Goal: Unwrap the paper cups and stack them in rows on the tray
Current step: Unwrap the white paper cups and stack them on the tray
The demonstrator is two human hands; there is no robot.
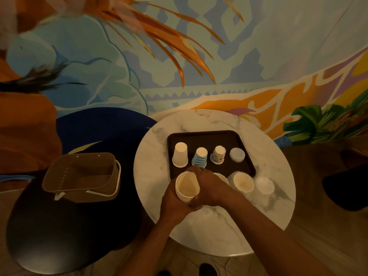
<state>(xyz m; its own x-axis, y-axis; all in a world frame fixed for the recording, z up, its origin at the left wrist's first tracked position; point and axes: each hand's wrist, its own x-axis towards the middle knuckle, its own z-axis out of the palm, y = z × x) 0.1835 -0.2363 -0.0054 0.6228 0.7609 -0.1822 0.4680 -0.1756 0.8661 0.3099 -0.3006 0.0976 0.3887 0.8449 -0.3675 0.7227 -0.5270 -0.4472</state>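
Clamps the left grip round the side of a white paper cup, mouth tipped up toward the camera, right at the near edge of the dark tray. Curls the right grip over the same cup's far side (both touching it, fingers wrapped). Farther back on the tray, in one row and upside down: a plain white cup, a blue-striped cup, a patterned cup, then a pale translucent piece, too blurred to name. On the marble counter, to the right of the grips: an open-mouthed cup, then a whitish filmy shape. Off to the left, on a dark round table, a brown basket.
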